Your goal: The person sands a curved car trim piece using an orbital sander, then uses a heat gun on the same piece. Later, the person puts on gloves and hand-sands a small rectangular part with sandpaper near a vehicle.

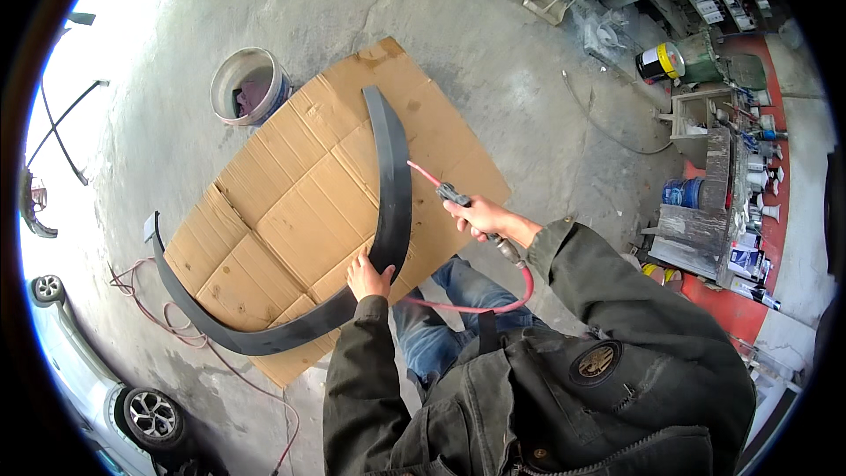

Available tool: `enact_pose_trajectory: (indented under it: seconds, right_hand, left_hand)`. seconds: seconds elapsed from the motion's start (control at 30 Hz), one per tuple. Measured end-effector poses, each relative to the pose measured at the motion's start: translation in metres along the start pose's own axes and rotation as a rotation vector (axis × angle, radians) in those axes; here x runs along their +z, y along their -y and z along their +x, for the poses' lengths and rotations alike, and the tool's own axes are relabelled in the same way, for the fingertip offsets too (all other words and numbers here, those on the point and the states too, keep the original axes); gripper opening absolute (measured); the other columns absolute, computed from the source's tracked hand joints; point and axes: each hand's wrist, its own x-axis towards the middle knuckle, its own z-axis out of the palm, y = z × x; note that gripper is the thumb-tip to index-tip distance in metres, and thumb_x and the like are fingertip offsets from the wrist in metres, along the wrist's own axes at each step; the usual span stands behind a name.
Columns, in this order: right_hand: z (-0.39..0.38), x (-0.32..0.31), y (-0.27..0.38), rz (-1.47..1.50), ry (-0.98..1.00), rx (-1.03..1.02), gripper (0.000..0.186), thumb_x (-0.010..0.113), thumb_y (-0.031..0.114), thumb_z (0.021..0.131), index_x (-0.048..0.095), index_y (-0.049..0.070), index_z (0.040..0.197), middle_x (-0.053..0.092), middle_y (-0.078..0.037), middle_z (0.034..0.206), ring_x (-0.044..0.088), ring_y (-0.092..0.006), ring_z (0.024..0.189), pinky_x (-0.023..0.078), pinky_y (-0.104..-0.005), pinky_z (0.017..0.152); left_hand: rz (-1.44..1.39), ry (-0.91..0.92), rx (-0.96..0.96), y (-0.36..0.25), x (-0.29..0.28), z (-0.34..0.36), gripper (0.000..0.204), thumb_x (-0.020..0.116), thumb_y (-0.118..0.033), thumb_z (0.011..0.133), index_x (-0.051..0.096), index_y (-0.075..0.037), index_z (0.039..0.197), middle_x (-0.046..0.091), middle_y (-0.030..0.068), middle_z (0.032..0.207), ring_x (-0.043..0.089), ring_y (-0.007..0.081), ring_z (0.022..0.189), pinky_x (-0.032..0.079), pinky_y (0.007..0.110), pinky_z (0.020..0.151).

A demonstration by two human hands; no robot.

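Head view: concrete floor (308,9) beneath a flattened cardboard sheet (308,185), with a dark curved strip lying across it.
Curved strip (396,194): 1 arm on the cardboard, the bend and far-left end reaching past its edge; probably light, springy plastic, smooth enough to slide and easily scuffed.
Where to hold: the broad section near the bend looks best, with 2 hands spread apart if lifted; the thin ends would likely flex.
Red hose (476,309): looks bendy, likely to tug at the tool; its run behind the legs and under the sleeve side is partly hidden.
Air gun (454,195): looks rigid and compact, best held by its grip; its pink nozzle (425,174) points at the strip's outer edge, contact unclear.
Left hand (368,278): fingers spread on the strip near the bend; whether they pinch it, I cannot tell.
Right hand (480,216): fingers wrapped around the air gun; trigger hidden.
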Motion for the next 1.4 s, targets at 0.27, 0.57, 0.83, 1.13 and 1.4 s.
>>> enact_pose_trajectory:
  seconds: [0.27,0.57,0.83,1.13,1.4]
  right_hand:
    - [0.056,-0.002,0.039,-0.082,-0.098,-0.034,0.058,0.060,0.057,0.095,0.045,0.008,0.067,0.046,-0.001,0.051,0.049,-0.0132,0.040,0.044,-0.0315,0.039]
    - [0.042,0.009,0.050,-0.213,0.013,0.040,0.058,0.060,0.053,0.096,0.051,0.002,0.071,0.049,-0.003,0.052,0.051,-0.0160,0.041,0.044,-0.0333,0.039]
    - [0.101,-0.004,0.085,-0.206,-0.068,0.072,0.065,0.063,0.060,0.092,0.050,0.002,0.064,0.053,-0.006,0.054,0.053,-0.0173,0.042,0.046,-0.0337,0.038]
    - [0.142,-0.027,0.134,-0.153,-0.082,0.065,0.050,0.063,0.055,0.094,0.049,0.009,0.078,0.041,0.004,0.061,0.044,-0.0089,0.046,0.041,-0.0272,0.038]
    - [0.075,-0.028,0.073,-0.144,0.047,0.031,0.058,0.066,0.058,0.091,0.052,0.004,0.075,0.049,-0.001,0.056,0.049,-0.0125,0.040,0.044,-0.0305,0.036]
  left_hand:
    - [0.094,0.030,0.007,-0.006,0.012,0.008,0.085,0.084,-0.022,0.073,0.042,-0.020,0.147,0.060,0.0151,0.126,0.056,0.0367,0.116,0.046,0.048,0.099]
    - [0.098,0.071,-0.016,-0.006,0.012,0.016,0.088,0.086,-0.021,0.070,0.042,-0.025,0.147,0.062,0.0133,0.124,0.058,0.0358,0.115,0.047,0.050,0.096]
    - [0.086,0.112,-0.032,-0.009,0.007,0.015,0.088,0.087,-0.020,0.070,0.043,-0.026,0.146,0.062,0.0120,0.122,0.058,0.0347,0.115,0.047,0.051,0.095]
    - [0.079,0.099,-0.008,-0.006,0.010,0.013,0.089,0.085,-0.018,0.072,0.040,-0.026,0.148,0.062,0.0121,0.122,0.058,0.0342,0.115,0.045,0.049,0.097]
    - [0.063,0.155,-0.029,-0.004,0.007,0.021,0.087,0.085,-0.018,0.072,0.042,-0.026,0.147,0.061,0.0115,0.126,0.057,0.0346,0.117,0.046,0.051,0.098]
